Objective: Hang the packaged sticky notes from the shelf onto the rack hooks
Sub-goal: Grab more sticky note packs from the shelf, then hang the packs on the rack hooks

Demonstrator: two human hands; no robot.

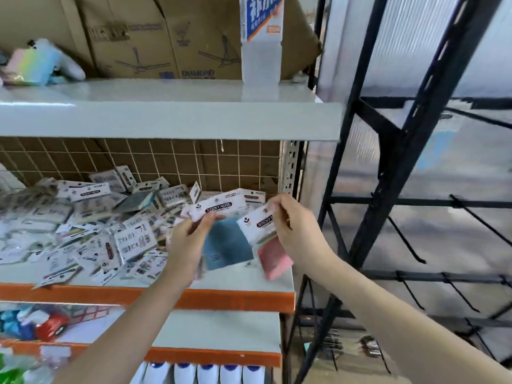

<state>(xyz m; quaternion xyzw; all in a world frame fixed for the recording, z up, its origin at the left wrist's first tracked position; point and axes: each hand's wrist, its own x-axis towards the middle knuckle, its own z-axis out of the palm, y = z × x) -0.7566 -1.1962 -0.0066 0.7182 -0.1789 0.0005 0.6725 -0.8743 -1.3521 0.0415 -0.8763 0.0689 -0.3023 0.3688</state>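
Observation:
My left hand (pixel 191 239) grips a blue sticky-note pack (pixel 228 245) by its white header card, above the right end of the middle shelf (pixel 241 281). Right beside it, my right hand (pixel 293 225) pinches the header of a pink sticky-note pack (pixel 273 259). A loose pile of sticky-note packs (pixel 91 223) covers the shelf to the left. The black rack (pixel 393 189) stands to the right, and its long bare hooks (pixel 410 239) slope down toward me.
A tall water bottle (pixel 261 37) stands on the upper shelf (pixel 171 117) in front of cardboard boxes (pixel 155 37). A wire grid (pixel 194 162) backs the middle shelf. White bottles (pixel 207 374) line the floor level, and colourful goods (pixel 36 325) lie on the lower shelf.

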